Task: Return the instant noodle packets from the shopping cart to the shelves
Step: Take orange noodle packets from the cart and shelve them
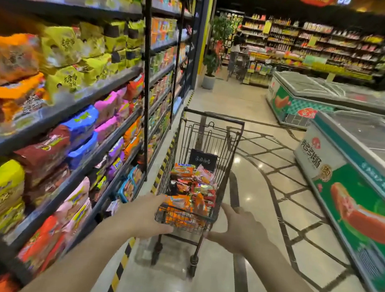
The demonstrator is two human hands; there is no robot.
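A small black wire shopping cart (232, 136) stands in the aisle ahead of me, beside the shelves (75, 111) on my left. Several orange, red and pink instant noodle packets (191, 186) are piled in its basket. My left hand (147, 215) is at the cart's near left corner, fingers relaxed, thumb against the near rim. My right hand (239, 228) is spread open at the near right corner, thumb toward the rim. Neither hand holds a packet. The shelves carry rows of yellow, orange, pink, blue and dark red noodle multipacks.
Chest freezers (360, 179) with green panels line the right side of the aisle. A yellow-and-black floor strip runs along the shelf base. A potted plant (211, 64) and a person with another cart stand far ahead. The glossy floor between cart and freezers is open.
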